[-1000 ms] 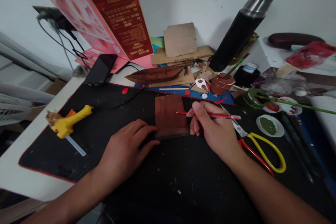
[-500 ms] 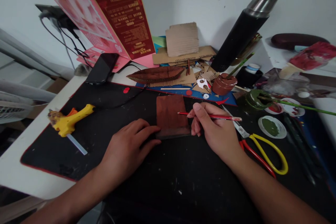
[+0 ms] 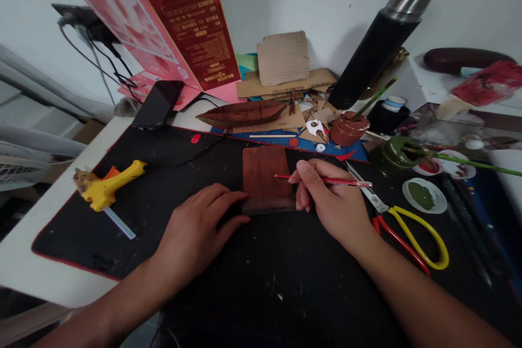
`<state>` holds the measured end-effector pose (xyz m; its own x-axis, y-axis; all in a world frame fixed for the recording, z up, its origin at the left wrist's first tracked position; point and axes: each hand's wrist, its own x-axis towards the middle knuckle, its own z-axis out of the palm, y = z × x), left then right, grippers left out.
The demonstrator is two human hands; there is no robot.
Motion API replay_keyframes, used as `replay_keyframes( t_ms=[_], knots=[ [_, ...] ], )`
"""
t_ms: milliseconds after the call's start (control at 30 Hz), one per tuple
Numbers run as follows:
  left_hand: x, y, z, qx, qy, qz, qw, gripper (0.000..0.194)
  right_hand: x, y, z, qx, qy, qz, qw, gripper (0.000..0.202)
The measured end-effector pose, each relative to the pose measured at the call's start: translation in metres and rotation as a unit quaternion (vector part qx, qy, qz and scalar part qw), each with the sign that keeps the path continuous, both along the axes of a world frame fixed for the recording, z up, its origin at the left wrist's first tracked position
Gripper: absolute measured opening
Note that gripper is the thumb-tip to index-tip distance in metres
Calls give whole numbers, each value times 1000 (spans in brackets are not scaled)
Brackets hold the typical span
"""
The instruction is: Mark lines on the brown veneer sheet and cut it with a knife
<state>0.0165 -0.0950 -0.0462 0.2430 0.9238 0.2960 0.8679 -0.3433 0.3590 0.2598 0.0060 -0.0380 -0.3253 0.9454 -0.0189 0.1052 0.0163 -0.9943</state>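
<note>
A reddish-brown painted rectangular panel (image 3: 264, 168) lies on the black mat, with a strip along its near edge that looks darker and partly see-through. My left hand (image 3: 199, 220) holds the near left corner between thumb and fingertips. In my right hand (image 3: 326, 196) is a red pencil (image 3: 346, 181), gripped in a writing hold. Its point is over the panel's right half; whether it touches the surface I cannot tell. Beyond the panel rests a brown boat-shaped piece (image 3: 240, 115). Scissors (image 3: 420, 234) with one red and one yellow handle lie beside my right hand.
A yellow glue gun (image 3: 110, 185) lies at left, near a black phone (image 3: 158, 103). Cardboard scraps (image 3: 283, 58), a brown paint jar (image 3: 349, 128), a green paint jar (image 3: 397, 155) and a black thermos (image 3: 375, 54) stand behind. A green paint lid (image 3: 424, 196) sits at right.
The pencil and my right hand have shifted very slightly to the left over the panel. My left hand keeps its place at the corner. The view has tilted a little.
</note>
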Motion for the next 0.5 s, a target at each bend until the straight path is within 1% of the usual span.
replay_keyframes(
  t_ms=[167, 300, 500],
  knots=[
    [1, -5, 3, -1, -26, 23, 999, 26, 1, 2, -1, -19, 12, 0, 1000, 46],
    [2, -7, 3, 11, -17, 22, 1000, 19, 1, 3, 1, -26, 21, -4, 999, 45],
    [3, -5, 3, 16, -10, 19, 1000, 22, 0, 4, 4, -31, 30, -4, 999, 46]
  ],
)
